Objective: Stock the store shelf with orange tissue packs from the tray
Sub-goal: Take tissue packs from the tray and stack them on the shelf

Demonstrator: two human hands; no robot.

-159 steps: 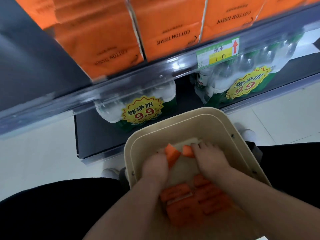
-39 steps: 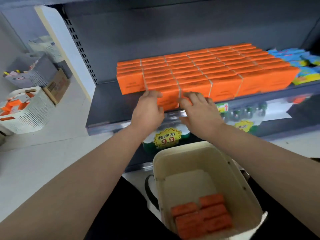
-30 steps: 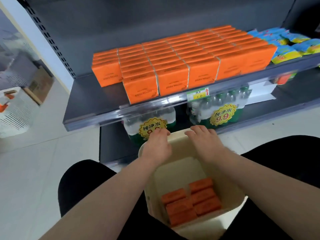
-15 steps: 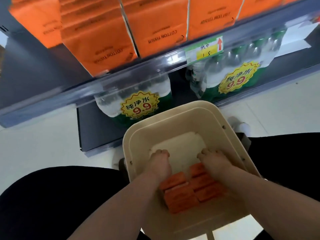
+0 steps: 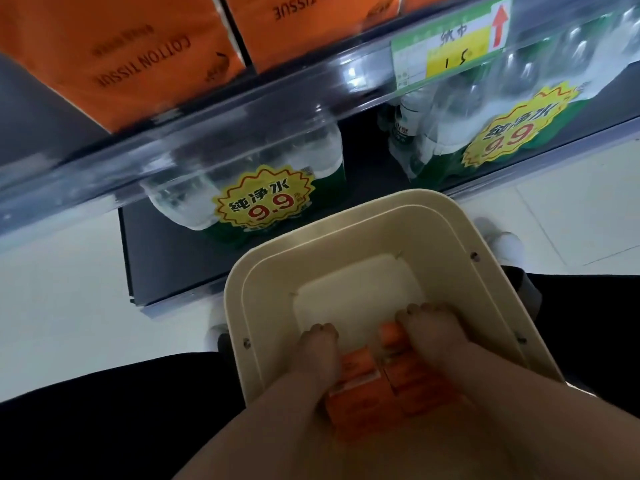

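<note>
Fingers (image 5: 322, 332) of left hand (image 5: 320, 356) and right hand (image 5: 433, 337): curled over far ends of orange tissue packs (image 5: 360, 400) in tray (image 5: 398, 197), lower centre, seemingly one each for shelf (image 5: 242, 112) above.

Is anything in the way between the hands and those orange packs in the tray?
Nothing visible. The left hand and the right hand both lie directly on the orange tissue packs inside the tray.
</note>
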